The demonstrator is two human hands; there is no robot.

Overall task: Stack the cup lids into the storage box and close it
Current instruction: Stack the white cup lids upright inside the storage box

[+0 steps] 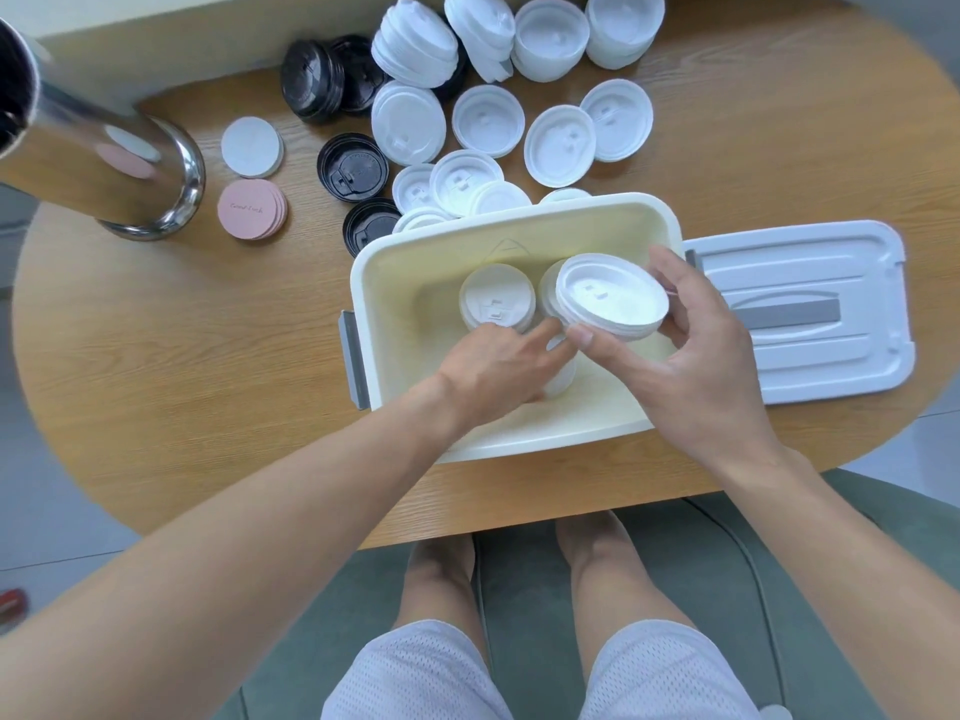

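Cup lids, white, a short nested stack sits in my right hand, thumb on the near rim, fingers curled round the far rim, tilted and held over the open storage box. My left hand reaches down into the box, fingers extended toward another white lid stack low at the near side; contact is likely but I cannot tell if it grips, the fingertips are partly hidden. Inside the box one upright stack of white lids stands at the far left, a second stack just beside it, mostly hidden behind the held lids. The cream box sits on the wooden table in front of me, grey latch on its left side. Box lid, pale with a grey handle strip, lies flat on the table just right of the box. Beyond the box: many loose white lids and stacks, some black lids to their left, a white coaster stack and a pink coaster stack further left, near a shiny metal post base.
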